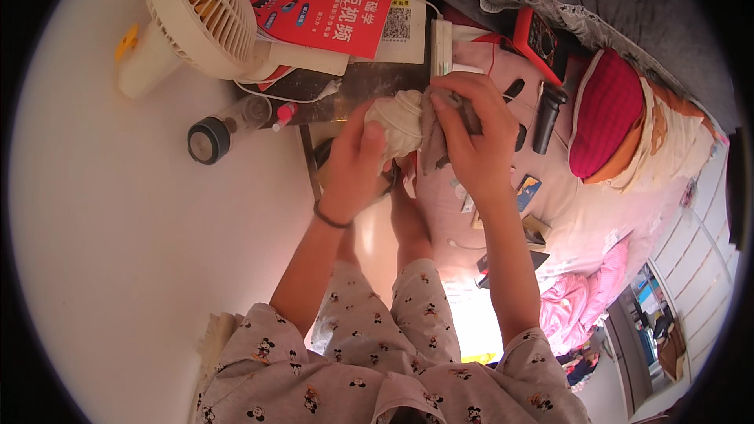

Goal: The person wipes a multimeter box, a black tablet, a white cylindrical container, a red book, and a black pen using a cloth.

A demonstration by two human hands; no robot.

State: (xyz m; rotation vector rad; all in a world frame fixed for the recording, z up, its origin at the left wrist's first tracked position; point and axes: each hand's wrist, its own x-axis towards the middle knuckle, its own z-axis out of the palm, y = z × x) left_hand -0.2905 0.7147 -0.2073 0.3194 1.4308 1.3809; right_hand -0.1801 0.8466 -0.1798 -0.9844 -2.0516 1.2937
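Observation:
My left hand is closed round a whitish, rounded ornament with carved-looking ridges; its exact kind I cannot make out. Close beside it, my right hand pinches a grey-brown cloth between thumb and fingers. The cloth hangs down from those fingertips, its edge at the ornament's right side. Whether the two touch is hard to see. Both hands are held up in front of me, above my legs, between the dark table and the pink bed.
At the far left stand a cream fan and a clear bottle with a black lid. A red book lies on the table, near a white power strip. On the bed are a red-framed meter, a black cylinder and a crimson cushion.

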